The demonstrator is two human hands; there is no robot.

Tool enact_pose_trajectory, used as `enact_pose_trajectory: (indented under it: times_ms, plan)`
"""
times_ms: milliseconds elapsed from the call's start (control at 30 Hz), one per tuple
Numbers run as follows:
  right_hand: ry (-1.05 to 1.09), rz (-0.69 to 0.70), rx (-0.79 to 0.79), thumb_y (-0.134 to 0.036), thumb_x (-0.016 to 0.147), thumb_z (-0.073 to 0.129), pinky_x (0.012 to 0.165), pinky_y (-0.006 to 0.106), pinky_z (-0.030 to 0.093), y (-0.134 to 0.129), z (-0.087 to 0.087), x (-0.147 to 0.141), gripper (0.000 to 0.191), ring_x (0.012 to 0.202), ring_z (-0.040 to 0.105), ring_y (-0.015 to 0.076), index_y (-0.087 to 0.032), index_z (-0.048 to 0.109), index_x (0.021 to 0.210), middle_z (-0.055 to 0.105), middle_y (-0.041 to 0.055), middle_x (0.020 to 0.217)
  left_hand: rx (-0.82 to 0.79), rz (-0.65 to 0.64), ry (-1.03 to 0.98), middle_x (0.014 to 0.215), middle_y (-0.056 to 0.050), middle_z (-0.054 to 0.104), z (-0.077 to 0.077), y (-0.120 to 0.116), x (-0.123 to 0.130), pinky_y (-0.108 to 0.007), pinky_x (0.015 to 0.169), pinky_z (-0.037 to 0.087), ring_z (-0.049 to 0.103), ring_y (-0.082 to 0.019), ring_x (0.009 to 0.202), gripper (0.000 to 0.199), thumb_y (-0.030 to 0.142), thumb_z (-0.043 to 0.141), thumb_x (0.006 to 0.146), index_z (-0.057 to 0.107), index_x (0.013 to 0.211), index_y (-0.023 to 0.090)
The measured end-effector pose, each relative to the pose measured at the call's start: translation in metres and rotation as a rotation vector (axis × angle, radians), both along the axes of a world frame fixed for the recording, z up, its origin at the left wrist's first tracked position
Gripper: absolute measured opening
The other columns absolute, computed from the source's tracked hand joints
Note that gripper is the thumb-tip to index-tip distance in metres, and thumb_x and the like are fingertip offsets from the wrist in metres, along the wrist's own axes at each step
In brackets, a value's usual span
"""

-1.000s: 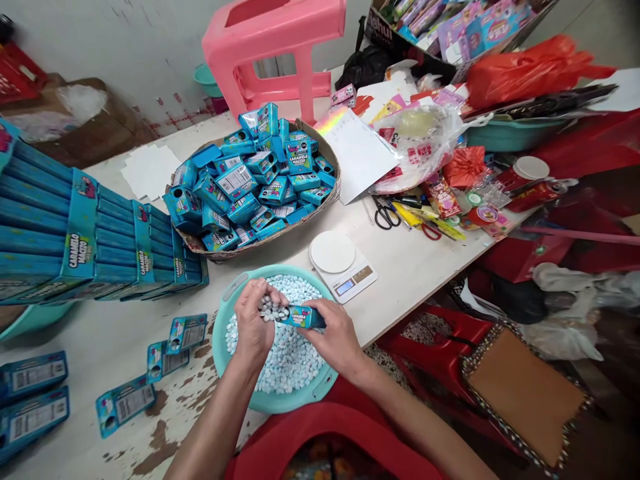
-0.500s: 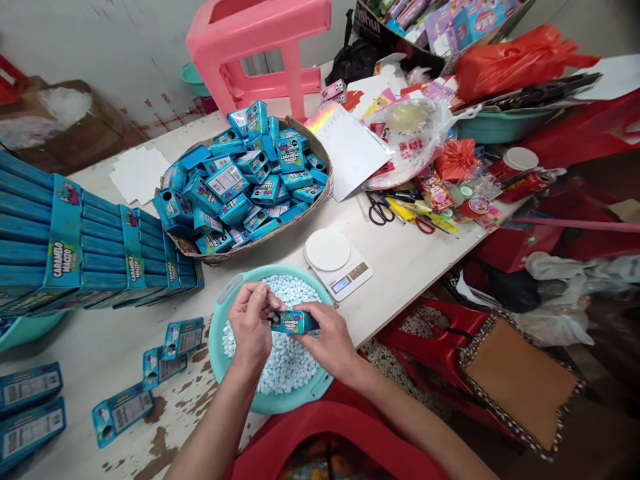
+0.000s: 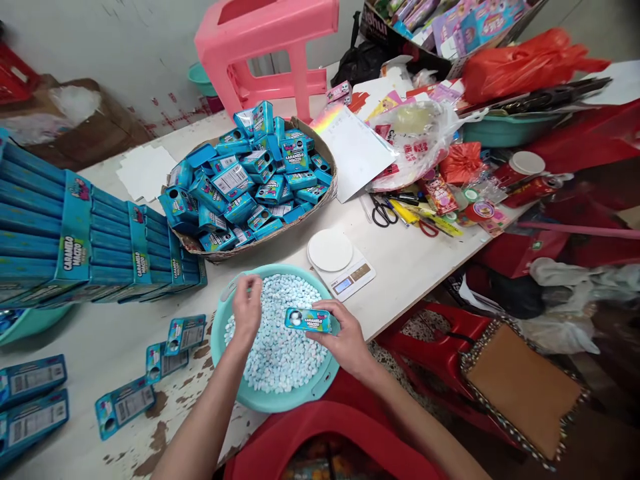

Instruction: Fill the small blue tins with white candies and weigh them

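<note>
Head view, near to far, quick. Lowest thing?
— Red plastic chair [image 3: 290, 430], bottom centre, partly cut off by the frame. Next up, teal basin [image 3: 280, 401], centre, full of small pale-blue pieces [image 3: 287, 363].
— Right hand?
— Right hand [image 3: 345, 337], above the basin's right side. Thumb and fingers pinch a small blue box [image 3: 307, 320] by its right end.
— Box where, exactly?
— Centre of frame, held over the pieces, long side roughly level. Round opening near its left end, something pale showing in it.
— Left hand?
— Left hand [image 3: 247, 310], above the basin's left side, apart from the box. Fingers look curled, but it's blurred; can't tell if they're pressed together or holding anything.
— Around the basin?
— Digital scale [image 3: 340, 263] just beside its upper right, display lit. Lower left of frame: three flat-lying boxes [image 3: 125, 403] in a slanting line on the table, two more boxes [image 3: 33, 407] at the left edge.
— Further?
— Cardboard tray [image 3: 275, 235], above centre, heaped with blue boxes [image 3: 250, 180]. Big blue stack [image 3: 107, 247] at left, lettered "Caramelo Macizo". White sheet [image 3: 355, 153] right of the tray, scissors [image 3: 383, 217] near it.
— Back?
— Pink stool [image 3: 300, 73], upper centre. Red bag [image 3: 525, 63], upper right. Grey wall [image 3: 135, 40], upper left.
</note>
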State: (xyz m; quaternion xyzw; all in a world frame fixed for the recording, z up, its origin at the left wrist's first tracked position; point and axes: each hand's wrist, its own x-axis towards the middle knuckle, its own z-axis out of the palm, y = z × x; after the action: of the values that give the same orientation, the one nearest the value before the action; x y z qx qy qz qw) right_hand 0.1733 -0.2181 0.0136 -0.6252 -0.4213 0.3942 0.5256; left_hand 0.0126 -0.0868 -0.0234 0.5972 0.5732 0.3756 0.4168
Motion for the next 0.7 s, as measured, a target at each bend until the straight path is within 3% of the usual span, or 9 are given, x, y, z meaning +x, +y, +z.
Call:
enact_pose_trajectory:
  times_ms: [67,133,233,300,367,467,533,600,700]
  plan:
    - [-0.014,-0.005,0.045,-0.024,0.067,0.079,0.083,0.034,0.047,-0.005,0.001,0.003,0.035,0.094,0.059,0.0211,-0.024,0.061,0.097,0.060,0.0039,0.098,-0.001,-0.132,0.203,0.101,-0.008,0.061,-0.035,-0.002,0.003,-0.042,0.090,0.042,0.054,-0.025,0.101,0.026,0.041,0.054,0.081,0.060,0.095,0.020]
    - [-0.002,0.007,0.079,-0.025,0.068,0.079,0.084,0.035,0.047,-0.007,0.002,0.003,0.038,0.096,0.058,0.0214,-0.025,0.060,0.100,0.059,0.0044,0.100,0.018,-0.219,0.361,0.110,-0.009,0.059,-0.059,-0.010,0.012,-0.044,0.096,0.037,0.050,-0.027,0.109,0.031,0.041,0.053,0.081,0.061,0.102,0.021]
    - [0.000,-0.031,0.081,-0.026,0.068,0.079,0.085,0.035,0.047,-0.007,0.001,0.000,0.039,0.096,0.058,0.0211,-0.025,0.059,0.101,0.059,0.0040,0.100,0.004,-0.322,0.525,0.109,-0.010,0.059,-0.070,-0.023,0.019,-0.044,0.092,0.038,0.051,-0.028,0.107,0.033,0.042,0.053,0.080,0.060,0.105,0.021]
    - [-0.027,-0.049,0.051,-0.027,0.069,0.078,0.083,0.034,0.047,-0.005,-0.001,-0.002,0.036,0.093,0.058,0.0205,-0.024,0.059,0.100,0.060,0.0035,0.098,-0.037,-0.381,0.476,0.099,-0.008,0.062,-0.068,-0.029,0.017,-0.040,0.085,0.041,0.055,-0.027,0.096,0.028,0.041,0.057,0.077,0.062,0.096,0.021]
    - [-0.060,-0.045,0.024,-0.028,0.070,0.077,0.081,0.034,0.047,-0.004,-0.001,-0.003,0.035,0.092,0.058,0.0204,-0.024,0.059,0.100,0.060,0.0037,0.098,-0.100,-0.360,0.318,0.084,-0.005,0.063,-0.063,-0.033,0.011,-0.034,0.076,0.043,0.057,-0.023,0.083,0.020,0.039,0.063,0.072,0.063,0.082,0.021]
    - [-0.114,-0.029,0.004,-0.026,0.071,0.076,0.080,0.033,0.048,-0.005,0.000,-0.004,0.033,0.093,0.057,0.0204,-0.023,0.059,0.099,0.060,0.0041,0.098,-0.302,-0.177,-0.026,0.065,0.000,0.056,-0.054,-0.035,0.002,-0.025,0.060,0.041,0.053,-0.017,0.065,0.022,0.038,0.069,0.065,0.057,0.065,0.019]
    - [-0.155,-0.009,-0.004,-0.024,0.071,0.074,0.080,0.033,0.048,-0.005,0.002,-0.004,0.030,0.092,0.057,0.0205,-0.023,0.060,0.098,0.060,0.0044,0.098,-0.422,-0.090,-0.169,0.059,0.001,0.052,-0.045,-0.035,-0.002,-0.022,0.050,0.037,0.049,-0.013,0.054,0.027,0.040,0.068,0.066,0.054,0.064,0.018]
    - [-0.202,0.014,-0.003,-0.022,0.073,0.071,0.081,0.034,0.048,-0.005,0.005,-0.004,0.027,0.091,0.057,0.0205,-0.022,0.060,0.097,0.060,0.0046,0.097,-0.517,-0.052,-0.293,0.058,0.002,0.051,-0.029,-0.034,-0.003,-0.021,0.043,0.032,0.044,-0.011,0.046,0.028,0.043,0.064,0.070,0.053,0.069,0.017]
    - [-0.284,0.050,0.017,-0.019,0.074,0.068,0.080,0.033,0.048,-0.004,0.009,-0.006,0.025,0.090,0.058,0.0204,-0.022,0.059,0.098,0.060,0.0048,0.095,-0.610,-0.032,-0.570,0.060,0.002,0.051,0.008,-0.033,-0.005,-0.020,0.040,0.030,0.042,-0.009,0.042,0.024,0.038,0.063,0.074,0.051,0.073,0.017]
